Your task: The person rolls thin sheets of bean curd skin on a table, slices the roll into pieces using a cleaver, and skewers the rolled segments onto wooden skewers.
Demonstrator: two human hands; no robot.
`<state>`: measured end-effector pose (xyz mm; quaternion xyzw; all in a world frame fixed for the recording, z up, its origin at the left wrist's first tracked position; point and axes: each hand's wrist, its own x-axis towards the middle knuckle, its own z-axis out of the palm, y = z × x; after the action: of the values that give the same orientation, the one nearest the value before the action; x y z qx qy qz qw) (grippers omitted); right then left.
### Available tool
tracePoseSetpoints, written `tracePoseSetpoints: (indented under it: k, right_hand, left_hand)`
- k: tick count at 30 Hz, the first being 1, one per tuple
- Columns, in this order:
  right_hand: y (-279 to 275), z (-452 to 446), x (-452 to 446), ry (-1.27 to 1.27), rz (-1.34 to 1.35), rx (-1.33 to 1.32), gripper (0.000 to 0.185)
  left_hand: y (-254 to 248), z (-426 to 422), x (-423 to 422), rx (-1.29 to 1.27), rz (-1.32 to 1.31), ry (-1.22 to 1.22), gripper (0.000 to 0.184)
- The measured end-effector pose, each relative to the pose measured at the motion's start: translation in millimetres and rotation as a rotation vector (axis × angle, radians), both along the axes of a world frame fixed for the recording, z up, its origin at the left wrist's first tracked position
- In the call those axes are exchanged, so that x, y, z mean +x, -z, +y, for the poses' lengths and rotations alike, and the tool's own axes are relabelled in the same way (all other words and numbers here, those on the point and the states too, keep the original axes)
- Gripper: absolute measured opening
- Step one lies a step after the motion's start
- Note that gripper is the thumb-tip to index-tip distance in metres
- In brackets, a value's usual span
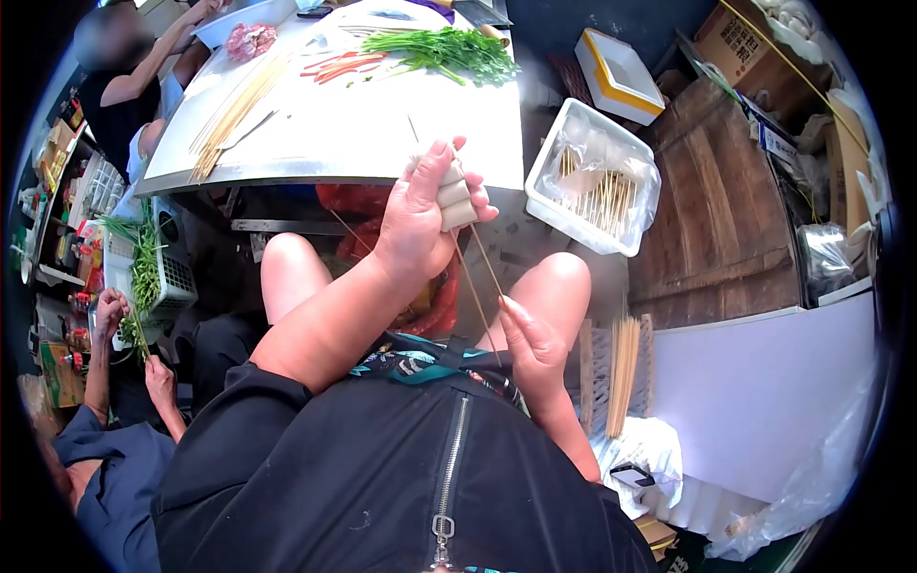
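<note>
My left hand (pixel 413 212) is raised at the table's front edge, its fingers wrapped around several pale beige rolls (pixel 456 202) stacked side by side. They look like rolled tofu sheets, though I cannot be sure. Two thin bamboo skewers (pixel 485 256) run down from the rolls toward my lap, and a thin tip shows above them. Lower and to the right, my right hand (pixel 535 346) pinches the end of one skewer between thumb and fingers. The second skewer passes close beside that hand; whether it is held too is unclear.
On the white table (pixel 315 134) lie loose skewers (pixel 239 115), red strips (pixel 344 67), green herbs (pixel 449 53) and meat (pixel 250 41). A white bin (pixel 538 205) of skewered pieces stands right. More skewers (pixel 624 377) lie beside me. Two people work at left near a greens basket (pixel 177 258).
</note>
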<state>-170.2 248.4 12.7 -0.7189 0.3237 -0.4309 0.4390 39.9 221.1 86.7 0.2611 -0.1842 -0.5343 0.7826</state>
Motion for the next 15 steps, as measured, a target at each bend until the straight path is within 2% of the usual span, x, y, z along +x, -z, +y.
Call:
tracePoseSetpoints:
  k: [10, 15]
  right_hand:
    - [-23.8, 2.9, 13.4, -0.049, -0.030, 0.026, 0.025]
    - [-36.5, 0.6, 19.9, -0.038, 0.101, 0.089, 0.027]
  left_hand:
    - [4.7, 8.0, -5.4, -0.040, -0.018, 0.006, 0.046]
    - [11.8, 10.1, -13.3, -0.026, -0.004, 0.052, 0.045]
